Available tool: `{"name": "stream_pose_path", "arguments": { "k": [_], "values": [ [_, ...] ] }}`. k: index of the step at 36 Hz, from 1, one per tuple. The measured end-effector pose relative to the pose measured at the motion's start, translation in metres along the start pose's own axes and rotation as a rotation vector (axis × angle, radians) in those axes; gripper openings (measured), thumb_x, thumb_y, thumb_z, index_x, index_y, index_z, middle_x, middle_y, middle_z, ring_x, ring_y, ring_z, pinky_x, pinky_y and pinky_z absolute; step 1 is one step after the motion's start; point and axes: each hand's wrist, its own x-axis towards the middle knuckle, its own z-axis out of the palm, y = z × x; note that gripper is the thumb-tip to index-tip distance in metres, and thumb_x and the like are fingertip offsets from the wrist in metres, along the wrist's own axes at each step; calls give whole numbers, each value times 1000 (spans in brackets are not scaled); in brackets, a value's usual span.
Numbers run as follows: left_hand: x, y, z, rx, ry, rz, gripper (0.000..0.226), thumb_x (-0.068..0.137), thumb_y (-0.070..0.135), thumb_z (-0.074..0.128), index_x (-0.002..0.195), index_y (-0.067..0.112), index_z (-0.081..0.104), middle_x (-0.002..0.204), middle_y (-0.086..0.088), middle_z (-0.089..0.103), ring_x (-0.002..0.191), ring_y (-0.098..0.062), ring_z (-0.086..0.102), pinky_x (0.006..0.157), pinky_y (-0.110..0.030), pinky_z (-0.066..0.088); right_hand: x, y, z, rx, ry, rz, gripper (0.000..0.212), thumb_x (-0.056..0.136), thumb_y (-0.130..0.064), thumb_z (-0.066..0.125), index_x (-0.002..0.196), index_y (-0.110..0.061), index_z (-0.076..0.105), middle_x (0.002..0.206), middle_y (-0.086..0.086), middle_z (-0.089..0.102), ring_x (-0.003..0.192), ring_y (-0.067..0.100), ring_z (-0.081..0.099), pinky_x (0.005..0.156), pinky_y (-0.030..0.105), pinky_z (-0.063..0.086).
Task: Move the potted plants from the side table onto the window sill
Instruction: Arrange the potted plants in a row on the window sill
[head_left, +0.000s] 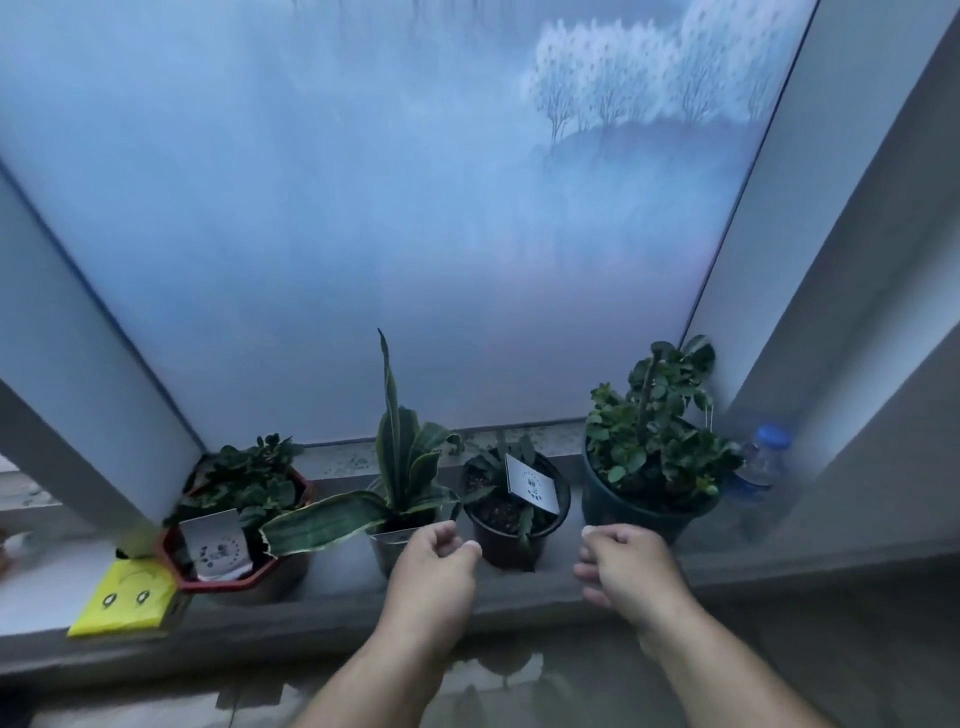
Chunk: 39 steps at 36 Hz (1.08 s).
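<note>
Several potted plants stand in a row on the window sill (343, 462). At the left is a leafy plant in a red pot (239, 577) with a white tag. A tall striped-leaf plant (400, 467) grows from a clear pot. A small black pot (511, 535) carries a white tag. At the right stands a bushy plant in a dark blue pot (639, 514). My left hand (434, 566) hovers just left of the black pot, fingers curled and holding nothing. My right hand (623, 564) hovers just right of it, also loosely curled and empty.
A yellow packet (124, 603) lies on the sill's front left. A clear water bottle with a blue cap (761, 462) stands in the right corner. A blind with a printed tree scene (415, 208) covers the window behind the pots. White frame posts flank both sides.
</note>
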Motion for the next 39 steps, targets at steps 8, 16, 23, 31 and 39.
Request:
{"name": "stream_pose_path", "arguments": {
  "k": [8,16,23,31,39],
  "values": [
    [-4,5,26,-70,-72,-42,32,92,15,62,121,22,53,100,4,63,89,-13,63,96,-46,55,21,3,28,90,23,43,22,101,-18,54,83,-8,62,69,9,56,66,24,56,54,33,47],
    [-2,10,23,-103,-87,-94,16,87,14,59,75,23,54,85,-3,60,80,-19,53,79,-37,50,31,-5,41,127,113,23,19,99,-3,51,83,-3,61,62,10,54,52,18,49,50,28,45],
    [6,14,19,-244,-84,-250,9,94,16,58,97,23,52,108,-1,58,106,-21,57,88,-43,56,39,-7,39,223,84,124,26,100,-15,57,77,-5,62,54,4,58,45,14,54,49,27,48],
    [13,18,26,-228,-103,-187,11,92,11,55,97,16,64,94,-6,67,89,-19,61,90,-43,53,28,11,47,333,27,183,20,99,-7,55,82,1,63,52,8,64,46,17,61,45,27,54],
    [26,20,23,-262,-25,-105,19,94,6,53,82,17,63,81,-4,65,74,-15,55,71,-31,44,27,17,50,339,-28,211,18,101,-17,60,102,-1,67,84,17,72,71,24,70,56,33,59]
  ]
}}
